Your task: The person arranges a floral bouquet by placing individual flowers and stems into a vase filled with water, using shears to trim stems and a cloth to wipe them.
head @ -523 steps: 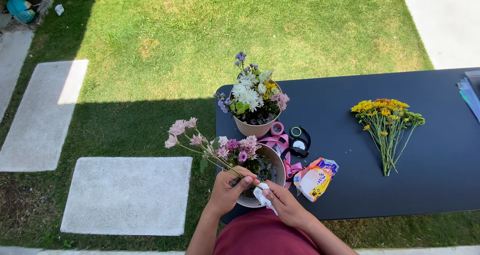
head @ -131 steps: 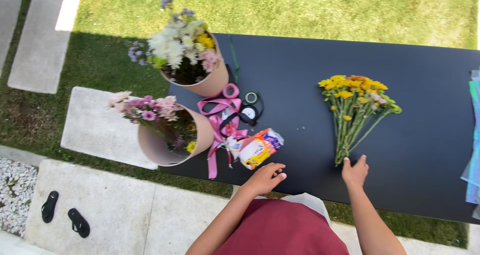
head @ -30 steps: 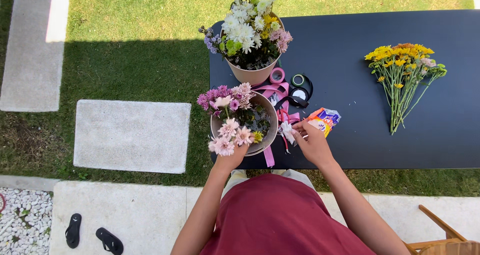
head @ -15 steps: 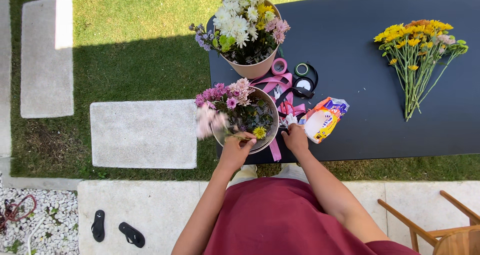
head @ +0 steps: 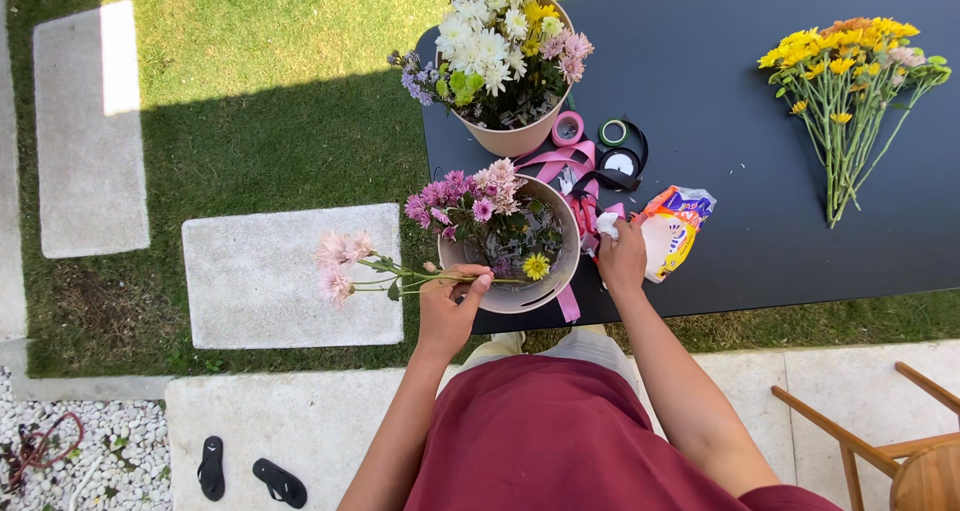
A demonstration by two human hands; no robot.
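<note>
My left hand [head: 451, 308] grips the stems of a few pale pink flowers [head: 340, 264], held out sideways to the left of a round tan pot [head: 562, 271]. The pot stands at the near left corner of a black table [head: 740, 171] and holds pink and purple blooms plus one yellow one. My right hand [head: 622, 256] rests just right of the pot, pinching something small and white beside an orange and white packet [head: 670, 229].
A second tan pot [head: 510, 136] full of white, yellow and pink flowers stands behind. Pink ribbon [head: 560, 161], tape rolls [head: 612, 133] and a bunch of yellow flowers [head: 840, 81] lie on the table. Lawn, paving slabs, black sandals [head: 250, 471], a wooden chair [head: 900, 451] surround it.
My left hand has drawn the pale pink flowers out to the left of the pot. My right hand stays by the packet. The view has shifted slightly.
</note>
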